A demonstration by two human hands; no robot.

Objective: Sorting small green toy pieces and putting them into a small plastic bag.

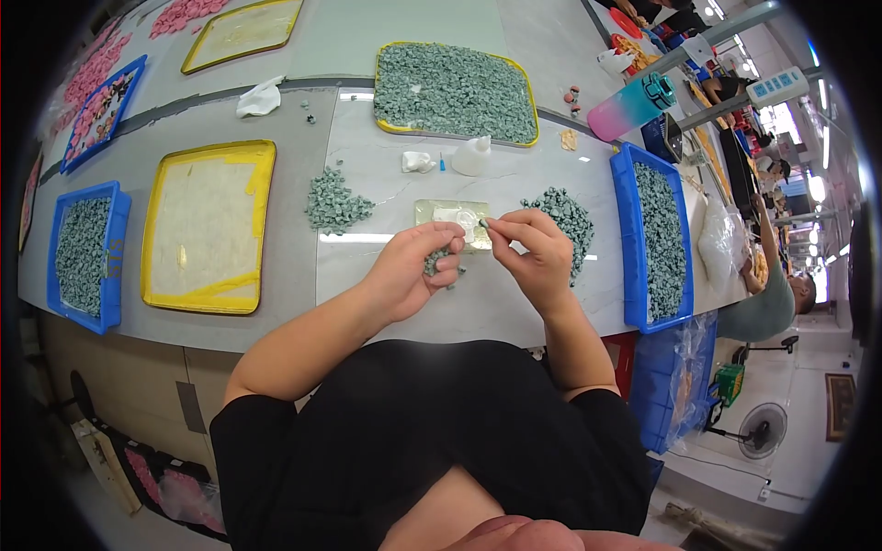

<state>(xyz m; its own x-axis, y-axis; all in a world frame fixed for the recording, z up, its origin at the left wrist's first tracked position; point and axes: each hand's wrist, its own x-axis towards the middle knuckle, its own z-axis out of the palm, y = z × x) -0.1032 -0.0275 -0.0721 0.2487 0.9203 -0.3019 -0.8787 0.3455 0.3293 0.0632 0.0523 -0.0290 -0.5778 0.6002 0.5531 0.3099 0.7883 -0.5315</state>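
Note:
My left hand (415, 266) is curled around several small grey-green pieces (435, 261), some of them showing between the fingers. Close beside it, my right hand (535, 250) pinches one small dark green piece (483, 223) between thumb and fingertips. Both hands are over the near edge of a small yellowish plate (424, 213) with a white patch on it. A loose heap of pale green pieces (336, 202) lies left of the hands. Another, darker heap (567, 220) lies to the right, partly behind my right hand.
Beyond the plate are a white squeeze bottle (472, 157), a crumpled white wad (418, 162) and a yellow-rimmed tray (457, 138) full of green pieces. Blue bins stand at left (113, 262) and right (632, 248). A yellow tray (207, 230) and a pink-teal drinking bottle (629, 108) flank them.

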